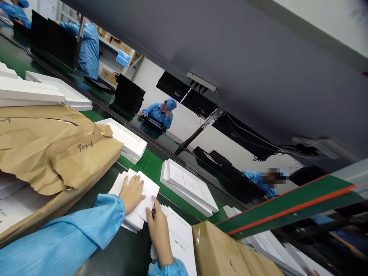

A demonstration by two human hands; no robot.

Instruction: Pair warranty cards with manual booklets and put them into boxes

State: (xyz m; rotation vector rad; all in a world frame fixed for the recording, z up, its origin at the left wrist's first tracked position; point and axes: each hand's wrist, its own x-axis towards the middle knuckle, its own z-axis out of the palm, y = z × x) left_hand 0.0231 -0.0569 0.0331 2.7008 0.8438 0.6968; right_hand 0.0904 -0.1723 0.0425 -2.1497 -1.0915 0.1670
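Observation:
My left hand (132,193) lies flat with spread fingers on the top white booklet (149,186) of a small uneven pile (116,184). At that booklet's right edge, my right hand (160,230) has its thumb and forefinger on the paper, and its other fingers are mostly hidden. Beneath and beside my right wrist stands a stack of white manuals (181,239) printed "HYTAB". Blue sleeves cover both arms.
Open white boxes (188,186) line the green conveyor (152,163). A torn brown paper package (86,149) lies at left, a brown carton (227,249) at right. A green beam with orange edges (287,207) crosses at right. Co-workers in blue (158,113) sit beyond.

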